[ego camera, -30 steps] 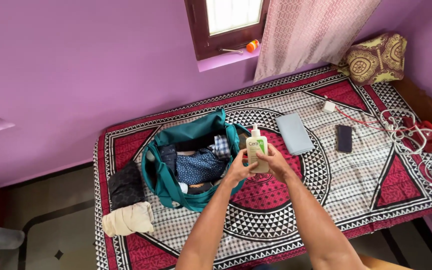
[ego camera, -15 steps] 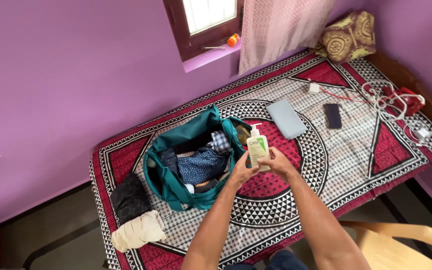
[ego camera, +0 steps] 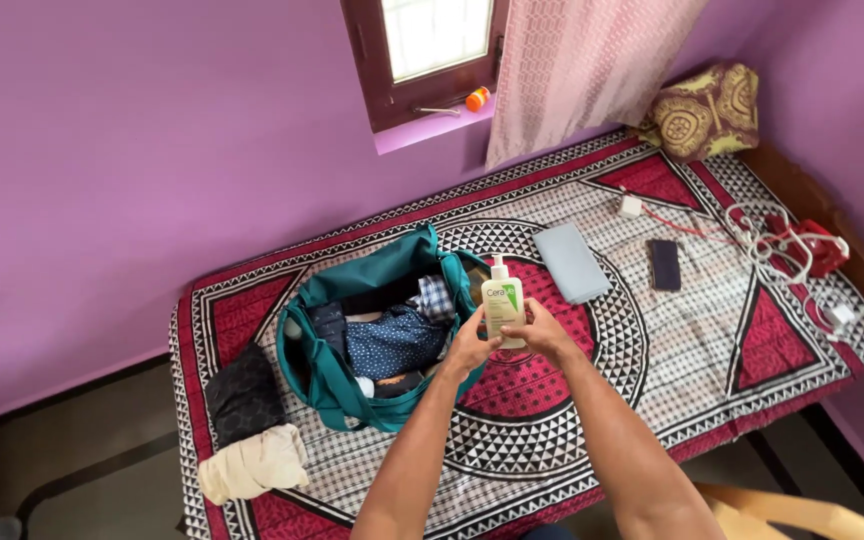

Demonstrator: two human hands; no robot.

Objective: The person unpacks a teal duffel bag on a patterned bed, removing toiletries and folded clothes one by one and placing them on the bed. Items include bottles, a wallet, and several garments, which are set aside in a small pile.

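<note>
Both hands hold a pale pump bottle (ego camera: 503, 300) upright above the bed. My left hand (ego camera: 470, 349) grips its lower left side and my right hand (ego camera: 542, 332) wraps its lower right side. Just left of the bottle stands an open teal duffel bag (ego camera: 327, 375) filled with folded clothes, among them a dotted blue garment (ego camera: 392, 340) and a checked one (ego camera: 436, 296). The bed is covered with a red, black and white patterned sheet (ego camera: 652, 350).
A black bundle (ego camera: 243, 397) and a cream bundle (ego camera: 252, 463) lie at the bed's left end. A grey folded cloth (ego camera: 571, 262), dark phone (ego camera: 664, 264), white charger (ego camera: 631, 206), cables and a red object (ego camera: 812, 247) lie right. A patterned pillow (ego camera: 704, 111) is far right; a chair (ego camera: 802, 512) stands below.
The view has shifted slightly; both hands keep the bottle upright beside the bag, now a little nearer its open edge. Nothing was let go.
</note>
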